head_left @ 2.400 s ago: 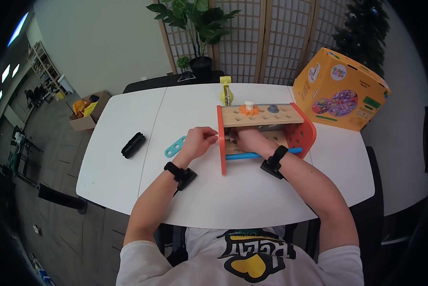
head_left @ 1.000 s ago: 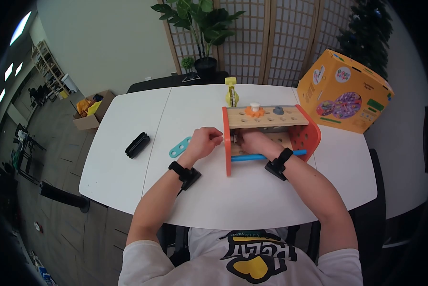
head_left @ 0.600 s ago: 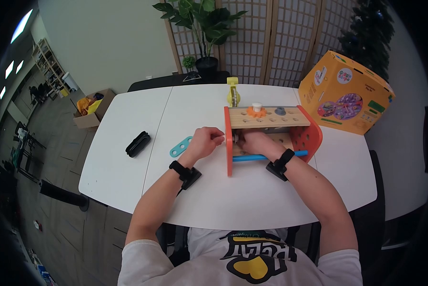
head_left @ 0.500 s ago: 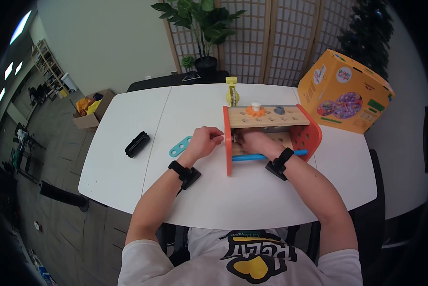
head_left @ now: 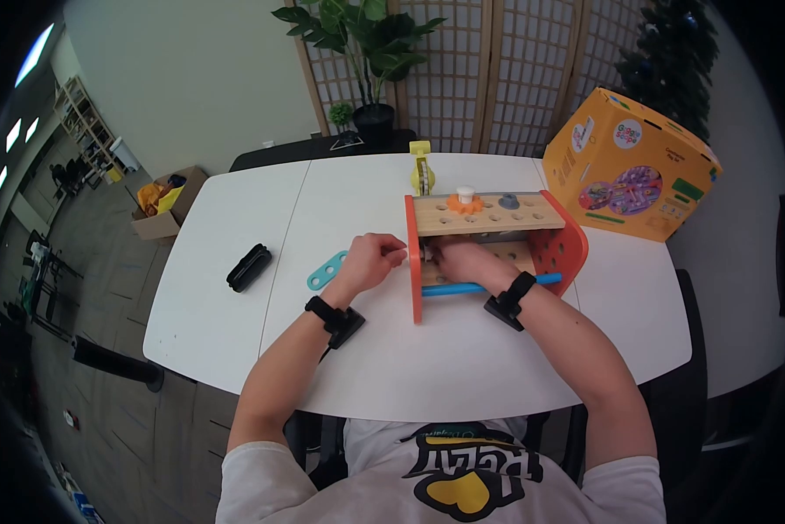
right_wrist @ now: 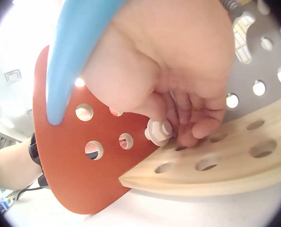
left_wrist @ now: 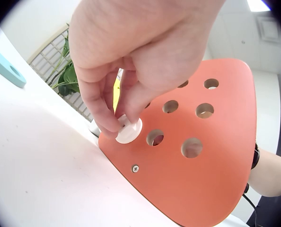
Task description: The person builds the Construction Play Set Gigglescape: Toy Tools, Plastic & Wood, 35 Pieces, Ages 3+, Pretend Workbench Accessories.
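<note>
A wooden toy workbench (head_left: pixel 497 219) stands on the table with its front towards me. At the outer face of its red side panel (left_wrist: pixel 202 179), my left hand (head_left: pixel 375 260) pinches the round white head of a toy screw (left_wrist: pixel 131 135) between thumb and finger. My right hand (head_left: pixel 465 261) reaches in under the top board, over the blue rod (head_left: pixel 453 289). In the right wrist view its thumb and fingers hold a white toy nut (right_wrist: pixel 158 131) against the panel's inner face, low by the holed wooden shelf (right_wrist: pixel 225 168). The curled fingers partly hide the nut.
An orange gear (head_left: pixel 472 206) with a white peg and a grey nut (head_left: pixel 508 202) sit on the top board. Left of the bench lie a teal holed strip (head_left: pixel 327 271) and a black case (head_left: pixel 249 267). Behind are a yellow toy (head_left: pixel 421 175) and an orange carton (head_left: pixel 632 157).
Both hands stay at the red panel throughout, and the right fingers shift only slightly around the nut. The head view drifts a little; the bench and loose things keep their places.
</note>
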The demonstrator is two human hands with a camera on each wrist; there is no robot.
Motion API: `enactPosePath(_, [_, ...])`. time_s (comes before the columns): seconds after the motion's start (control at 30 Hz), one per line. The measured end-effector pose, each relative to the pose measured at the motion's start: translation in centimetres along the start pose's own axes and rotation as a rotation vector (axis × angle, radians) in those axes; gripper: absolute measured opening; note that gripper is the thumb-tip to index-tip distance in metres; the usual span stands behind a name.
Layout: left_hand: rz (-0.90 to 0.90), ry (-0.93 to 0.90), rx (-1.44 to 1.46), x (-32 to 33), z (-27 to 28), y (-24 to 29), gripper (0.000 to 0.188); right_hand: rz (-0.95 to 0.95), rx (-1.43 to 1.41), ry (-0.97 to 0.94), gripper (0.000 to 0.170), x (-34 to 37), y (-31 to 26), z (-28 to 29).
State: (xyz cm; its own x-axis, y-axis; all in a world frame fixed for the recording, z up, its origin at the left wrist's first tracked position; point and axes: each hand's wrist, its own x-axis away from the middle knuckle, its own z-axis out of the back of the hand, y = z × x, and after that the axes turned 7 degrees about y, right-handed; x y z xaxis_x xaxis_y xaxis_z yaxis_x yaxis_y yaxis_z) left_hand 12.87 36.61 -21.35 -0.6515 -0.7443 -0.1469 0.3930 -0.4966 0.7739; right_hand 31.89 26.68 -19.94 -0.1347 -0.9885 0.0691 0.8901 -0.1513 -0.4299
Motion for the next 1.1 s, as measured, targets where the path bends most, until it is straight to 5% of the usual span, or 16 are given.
enactPosePath(0.1, [0.021, -0.002, -0.018, 0.1, 0.1, 0.2, 0.018, 0.022, -0.140, 0.178, 0.028, 0.9, -0.5, 0.0])
enactPosePath(0.5, [0.022, -0.013, -0.019, 0.1, 0.1, 0.3, 0.018, 0.051, -0.080, 0.056, 0.023, -0.8, 1.0, -1.5])
enactPosePath(0.6, [0.026, -0.016, -0.025, 0.0, 0.0, 0.2, 0.018, 0.023, -0.130, 0.049, 0.037, 0.5, -0.3, 0.2])
enactPosePath(0.9, [0.003, -0.007, -0.003, 0.1, 0.0, 0.2, 0.019, 0.029, -0.018, -0.054, 0.026, -0.1, 0.0, 0.0])
enactPosePath(1.1, [-0.023, -0.001, -0.002, 0.1, 0.0, 0.0, 0.019, 0.050, -0.160, 0.103, 0.023, 1.1, -0.5, 0.2])
